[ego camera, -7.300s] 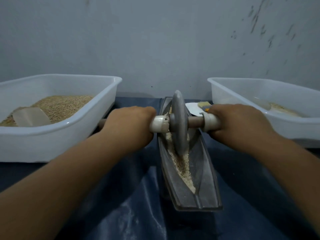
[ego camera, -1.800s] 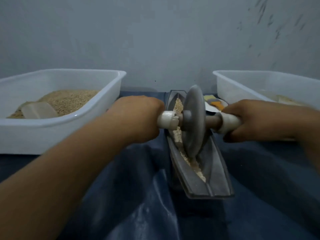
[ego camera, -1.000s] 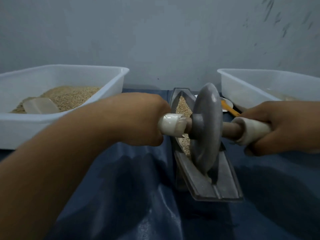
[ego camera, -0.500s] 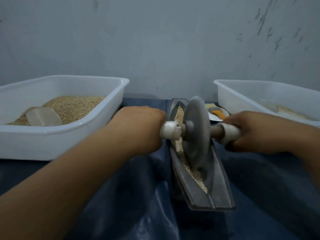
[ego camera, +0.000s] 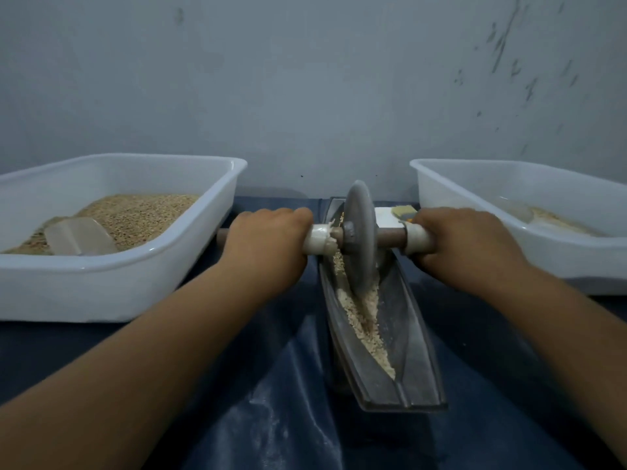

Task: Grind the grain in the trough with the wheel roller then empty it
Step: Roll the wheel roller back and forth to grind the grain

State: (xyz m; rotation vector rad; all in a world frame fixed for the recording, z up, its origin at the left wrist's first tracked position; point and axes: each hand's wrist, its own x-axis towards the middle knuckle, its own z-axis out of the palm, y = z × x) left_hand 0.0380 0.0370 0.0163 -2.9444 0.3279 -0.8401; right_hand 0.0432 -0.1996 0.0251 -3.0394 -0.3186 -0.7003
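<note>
Two white tubs (ego camera: 115, 266) flank dark blue cloth (ego camera: 271, 385) below grey wall (ego camera: 305, 79).

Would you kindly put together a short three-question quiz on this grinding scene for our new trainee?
1. True or false: both hands grip the wheel roller's axle.
2. Which tub holds more grain: A) left tub B) right tub?
3. Fill in: the wheel stands in the ___.

Key: 1. True: left hand and right hand each hold a side. 2. A. 3. trough.
</note>
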